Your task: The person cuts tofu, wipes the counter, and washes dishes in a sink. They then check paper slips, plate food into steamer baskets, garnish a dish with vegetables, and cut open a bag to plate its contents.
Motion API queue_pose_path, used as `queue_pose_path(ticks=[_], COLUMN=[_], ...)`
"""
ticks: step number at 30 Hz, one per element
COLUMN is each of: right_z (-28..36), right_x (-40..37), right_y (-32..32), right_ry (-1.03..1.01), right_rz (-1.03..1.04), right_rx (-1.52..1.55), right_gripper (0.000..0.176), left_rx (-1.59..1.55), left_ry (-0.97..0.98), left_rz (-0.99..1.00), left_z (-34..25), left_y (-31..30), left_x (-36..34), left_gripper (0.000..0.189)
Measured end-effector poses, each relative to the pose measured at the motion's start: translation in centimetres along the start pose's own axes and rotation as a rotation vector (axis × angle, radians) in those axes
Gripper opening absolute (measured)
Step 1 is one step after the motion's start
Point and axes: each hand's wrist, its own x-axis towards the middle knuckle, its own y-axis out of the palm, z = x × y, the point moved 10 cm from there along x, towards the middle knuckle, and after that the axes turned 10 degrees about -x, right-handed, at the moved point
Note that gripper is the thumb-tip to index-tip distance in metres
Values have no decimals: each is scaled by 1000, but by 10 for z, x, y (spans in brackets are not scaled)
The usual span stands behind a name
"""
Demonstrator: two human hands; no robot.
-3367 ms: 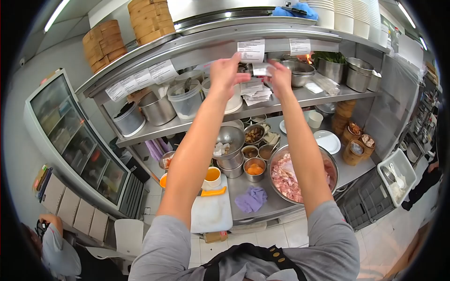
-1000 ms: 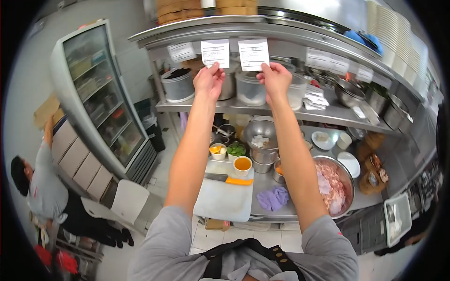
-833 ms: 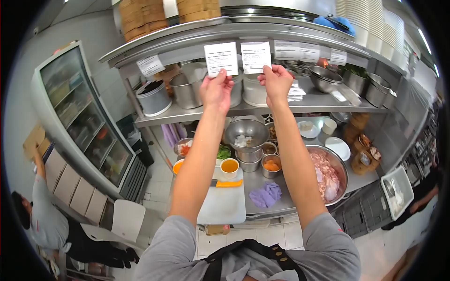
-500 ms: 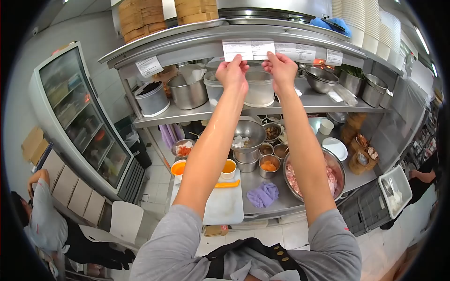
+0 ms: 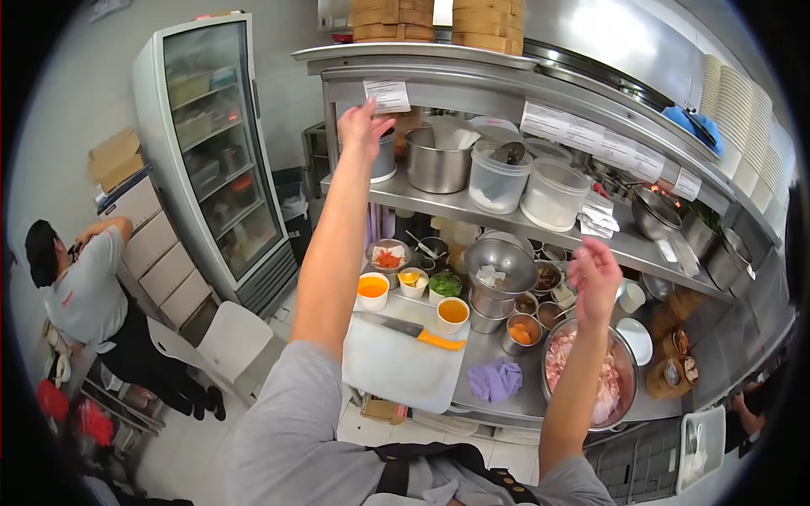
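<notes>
My left hand [image 5: 363, 126] is raised to the left end of the top steel shelf rail [image 5: 472, 80]. Its fingertips touch the lower edge of a white paper ticket [image 5: 388, 95] hanging there, with the thumb spread apart from the fingers. My right hand [image 5: 595, 278] has come down and hovers open and empty above the counter, over small metal cups and the big steel bowl of raw meat [image 5: 591, 384]. More tickets [image 5: 591, 135] hang further right along the same rail.
A white cutting board [image 5: 396, 371] with an orange-handled knife [image 5: 422, 335], sauce cups and a purple cloth [image 5: 495, 379] lie on the counter. Pots and tubs fill the middle shelf. A glass-door fridge [image 5: 211, 135] stands left, near a white chair [image 5: 224, 337] and another person [image 5: 80, 287].
Both hands were holding two tickets side by side at the rail. Now my left hand is at a single ticket at the rail's left end, and my right hand has dropped empty.
</notes>
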Motion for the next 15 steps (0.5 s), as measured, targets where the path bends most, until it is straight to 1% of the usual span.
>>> queue_pose_path(ticks=[2, 4, 5, 6, 8, 9, 11, 12, 15], right_z=[-14, -42, -59, -74, -94, -102, -111, -113, -130], right_x=[-20, -39, -50, -62, -87, -97, -115, -119, -137], right_y=[28, 42, 50, 57, 69, 73, 72, 67, 51], right_ry=[67, 132, 182, 232, 290, 318, 410, 413, 488], right_rz=[136, 195, 238, 281, 337, 361, 392, 378, 360], right_rx=[10, 22, 5, -12, -5, -5, 0, 1, -26], right_gripper=[21, 22, 23, 23, 26, 27, 30, 30, 29], left_rx=[-4, 173, 164, 225, 152, 150, 92, 94, 120], left_ry=[-191, -151, -192, -239, -285, -301, -234, -247, -159], left_rz=[163, 225, 295, 324, 335, 346, 388, 395, 333], left_z=[17, 41, 66, 82, 105, 115, 121, 125, 118], left_y=[24, 38, 52, 70, 96, 105, 129, 137, 146], left_x=[-4, -34, -59, -92, -124, -125, -118, -116, -105], left_gripper=[29, 19, 14, 12, 12, 12, 12, 12, 13])
